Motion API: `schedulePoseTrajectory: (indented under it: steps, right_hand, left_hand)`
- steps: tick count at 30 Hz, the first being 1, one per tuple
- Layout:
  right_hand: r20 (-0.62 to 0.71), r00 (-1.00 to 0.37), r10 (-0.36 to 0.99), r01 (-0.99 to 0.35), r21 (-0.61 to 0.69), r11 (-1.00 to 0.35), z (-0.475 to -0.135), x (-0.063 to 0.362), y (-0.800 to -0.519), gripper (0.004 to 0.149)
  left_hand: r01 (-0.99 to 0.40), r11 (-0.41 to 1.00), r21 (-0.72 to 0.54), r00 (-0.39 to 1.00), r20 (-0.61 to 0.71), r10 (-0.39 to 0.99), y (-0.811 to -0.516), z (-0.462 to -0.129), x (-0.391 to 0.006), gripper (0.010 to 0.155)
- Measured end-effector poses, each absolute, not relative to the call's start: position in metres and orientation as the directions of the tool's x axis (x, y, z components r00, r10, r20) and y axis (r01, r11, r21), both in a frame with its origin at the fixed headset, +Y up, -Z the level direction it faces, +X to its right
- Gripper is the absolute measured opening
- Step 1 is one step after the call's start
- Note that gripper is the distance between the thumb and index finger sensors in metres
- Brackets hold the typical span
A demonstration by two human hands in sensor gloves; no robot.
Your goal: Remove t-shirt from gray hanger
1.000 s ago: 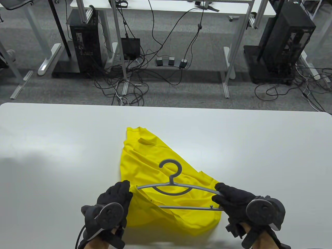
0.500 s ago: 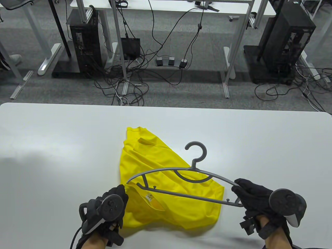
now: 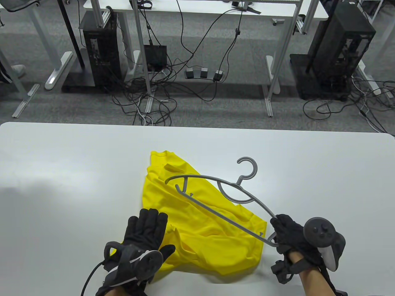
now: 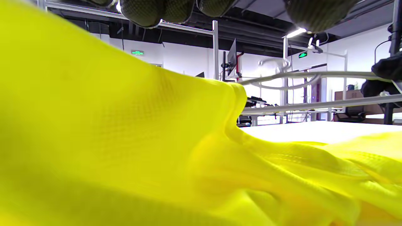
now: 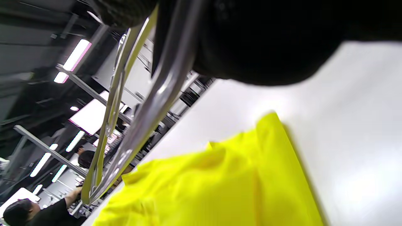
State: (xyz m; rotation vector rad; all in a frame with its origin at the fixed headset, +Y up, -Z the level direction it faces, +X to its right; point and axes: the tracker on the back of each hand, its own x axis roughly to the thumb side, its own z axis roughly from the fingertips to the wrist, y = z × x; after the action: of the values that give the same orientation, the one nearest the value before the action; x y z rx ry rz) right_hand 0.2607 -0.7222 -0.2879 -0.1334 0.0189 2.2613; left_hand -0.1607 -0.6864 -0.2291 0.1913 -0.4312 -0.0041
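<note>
A yellow t-shirt [image 3: 200,228] lies crumpled on the white table [image 3: 61,172]. The gray hanger [image 3: 216,197] is out of the shirt and held in the air above it, hook pointing away. My right hand [image 3: 285,232] grips the hanger's right end. My left hand [image 3: 145,229] lies flat with fingers spread on the shirt's left edge. In the left wrist view the shirt [image 4: 125,141] fills the frame and the hanger [image 4: 314,91] shows behind. In the right wrist view the hanger [image 5: 141,103] runs from my fingers over the shirt [image 5: 220,185].
The table's far edge [image 3: 197,125] runs across the middle of the table view. Beyond it are desks, computer towers [image 3: 100,46] and cables on the floor.
My right hand has pulled the hanger's left end out of the shirt and swung it up and to the right. My left hand has opened and now presses flat on the shirt.
</note>
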Motion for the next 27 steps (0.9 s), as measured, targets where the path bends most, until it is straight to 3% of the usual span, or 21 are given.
schedulePoseTrajectory:
  steps: [9, 16, 19, 27]
  right_hand:
    - [-0.291, -0.608, 0.738, -0.793, 0.193, -0.577, -0.296, 0.247, -0.764, 0.064]
    - [-0.296, -0.668, 0.683, -0.744, 0.275, -0.608, -0.297, 0.250, -0.764, 0.068]
    - [-0.329, -0.642, 0.693, -0.767, 0.273, -0.581, -0.297, 0.255, -0.761, 0.069]
    - [-0.293, -0.753, 0.589, -0.646, 0.160, -0.746, -0.291, 0.270, -0.734, 0.072]
  left_hand:
    - [-0.044, 0.987, 0.154, 0.918, 0.396, -0.021, -0.688, -0.233, -0.165, 0.085]
    - [-0.055, 0.984, 0.168, 0.920, 0.391, -0.015, -0.689, -0.233, -0.166, 0.085]
    - [-0.056, 0.984, 0.170, 0.921, 0.388, -0.015, -0.689, -0.233, -0.167, 0.084]
    - [-0.052, 0.982, 0.180, 0.922, 0.387, -0.022, -0.689, -0.233, -0.166, 0.084]
